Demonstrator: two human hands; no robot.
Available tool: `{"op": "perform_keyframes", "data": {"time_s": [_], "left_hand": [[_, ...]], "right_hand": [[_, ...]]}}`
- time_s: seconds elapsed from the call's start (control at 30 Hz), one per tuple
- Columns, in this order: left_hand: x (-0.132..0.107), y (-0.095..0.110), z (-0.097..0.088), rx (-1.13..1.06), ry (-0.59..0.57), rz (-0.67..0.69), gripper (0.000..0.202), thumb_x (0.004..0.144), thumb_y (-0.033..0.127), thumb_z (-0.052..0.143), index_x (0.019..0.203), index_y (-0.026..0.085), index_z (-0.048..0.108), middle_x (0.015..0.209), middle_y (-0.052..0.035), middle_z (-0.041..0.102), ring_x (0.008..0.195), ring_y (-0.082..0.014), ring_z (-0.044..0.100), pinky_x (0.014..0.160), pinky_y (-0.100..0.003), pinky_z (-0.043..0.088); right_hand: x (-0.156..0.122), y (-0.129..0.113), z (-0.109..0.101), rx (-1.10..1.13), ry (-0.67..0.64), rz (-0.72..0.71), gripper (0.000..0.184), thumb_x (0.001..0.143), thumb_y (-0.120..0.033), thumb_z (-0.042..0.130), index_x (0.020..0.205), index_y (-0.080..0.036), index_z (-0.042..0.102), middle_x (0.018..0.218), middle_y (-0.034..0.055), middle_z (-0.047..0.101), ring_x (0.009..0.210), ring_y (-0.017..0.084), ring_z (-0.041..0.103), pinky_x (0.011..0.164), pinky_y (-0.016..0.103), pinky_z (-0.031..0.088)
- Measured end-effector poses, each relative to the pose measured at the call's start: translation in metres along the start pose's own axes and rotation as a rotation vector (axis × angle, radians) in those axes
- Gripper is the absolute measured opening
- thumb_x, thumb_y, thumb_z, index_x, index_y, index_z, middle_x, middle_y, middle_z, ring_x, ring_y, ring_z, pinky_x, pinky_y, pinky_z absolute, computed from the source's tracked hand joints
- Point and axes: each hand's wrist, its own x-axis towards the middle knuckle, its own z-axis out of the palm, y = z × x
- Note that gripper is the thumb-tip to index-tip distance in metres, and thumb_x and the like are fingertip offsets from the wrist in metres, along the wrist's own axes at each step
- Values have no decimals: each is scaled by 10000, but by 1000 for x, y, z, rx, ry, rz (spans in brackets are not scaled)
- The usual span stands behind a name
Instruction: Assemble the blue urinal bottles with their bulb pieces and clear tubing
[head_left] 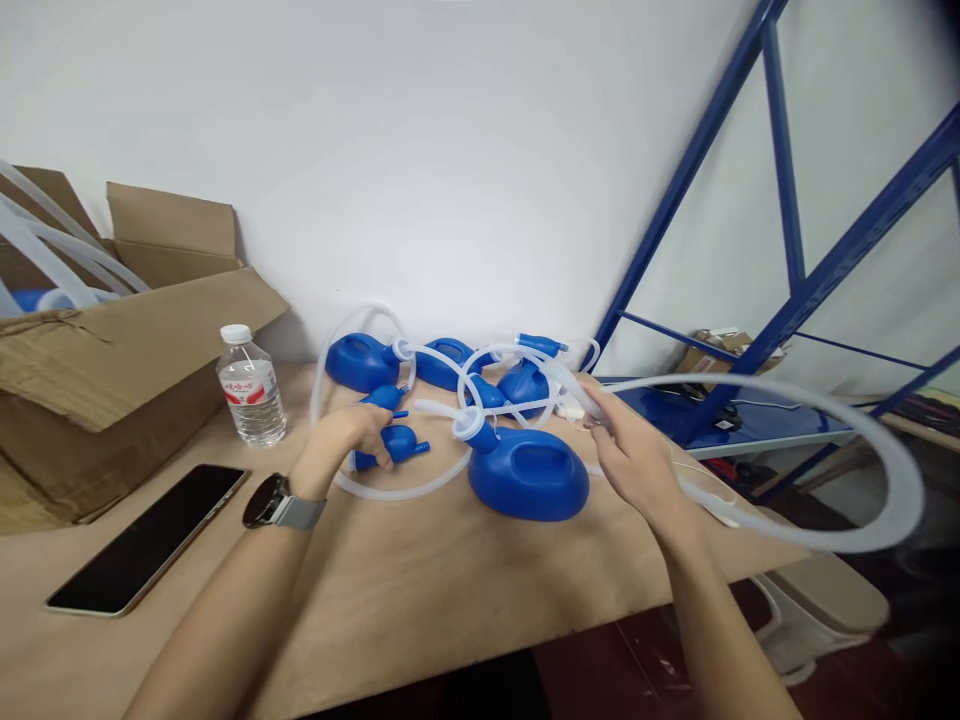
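My left hand (352, 432) has its fingers closed around a small blue funnel-shaped piece (401, 442) with a narrow spout, low over the table. Another such blue piece (384, 397) lies just behind it. My right hand (634, 455) grips a thick translucent hose (904, 480), which loops out to the right past the table edge. Between my hands sits a blue plastic urinal bottle (529, 490) with a moulded handle and a whitish cap on its neck. Behind it lie similar blue bottles (361, 362), more blue pieces and coiled clear hoses, partly overlapping.
An open cardboard box (150, 350) with hoses inside stands at the left. Near it are a water bottle (251, 395) and a dark-screened phone (150, 540) on the wooden table (420, 610). Blue metal shelving (784, 170) rises at the right, above a beige stool (825, 595).
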Motion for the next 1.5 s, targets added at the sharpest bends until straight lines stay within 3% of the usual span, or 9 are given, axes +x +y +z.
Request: {"op": "perform_keyframes", "data": {"time_s": [0.13,0.33,0.43,0.63,0.77,0.97,1.17,1.33,1.5], "left_hand": [[7,19,15,84,-107,-65,757,289,313,942,1011,227,731,1220,-176,742,1182,-471,643,840,-452,561],[-8,19,-5,68,-161,-71,653,411,307,901,1022,256,675,1090,-66,770,893,-320,730,712,-344,560],[-43,4,-44,26,-59,-36,675,581,396,826,1200,260,593,1150,-69,738,952,-290,713,758,-325,545],[-117,2,-99,-114,287,74,685,746,487,726,1365,262,539,1231,-76,704,1050,-312,687,883,-379,533],[-119,12,-99,-102,334,168,739,788,554,722,1467,332,532,1357,-56,668,1161,-332,660,955,-399,525],[-100,27,-90,-143,405,237,753,771,639,751,1392,267,544,1197,-86,727,1055,-319,702,828,-380,579],[-100,23,-93,-54,533,343,595,847,658,690,1314,291,668,1331,-82,647,1133,-315,663,944,-415,562],[-99,23,-91,-88,599,345,691,818,641,739,1400,292,606,1270,-73,704,1069,-306,698,908,-410,582],[-98,25,-91,-58,685,385,482,807,583,777,1172,276,708,1087,-34,767,919,-280,733,798,-379,600]], "right_hand": [[37,-69,19,-59,-192,-187,515,952,-236,464,1440,-281,623,1192,60,763,1033,295,698,907,403,500],[77,-122,51,75,-320,-452,391,994,-424,591,1346,-287,696,1044,46,795,889,246,715,787,319,462],[88,-115,52,169,-468,-556,383,1027,-477,539,1310,-296,721,1001,48,798,877,245,716,778,316,466],[104,-82,45,228,-559,-478,432,1017,-528,515,1246,-254,759,976,57,792,789,236,694,735,332,493],[107,-68,36,233,-570,-413,401,994,-508,555,1224,-264,775,1046,53,795,836,242,704,745,338,508],[103,-63,24,285,-564,-403,398,989,-509,562,1225,-273,780,1040,46,797,733,202,678,660,308,490],[103,-62,24,265,-532,-378,392,1012,-501,522,1203,-268,774,850,22,776,648,177,607,636,297,440],[104,-65,26,266,-527,-403,373,1007,-484,532,1184,-262,776,948,37,779,692,181,612,646,297,432],[103,-67,28,294,-527,-419,356,1009,-473,540,1181,-260,769,978,32,774,726,178,626,662,294,433]]}}
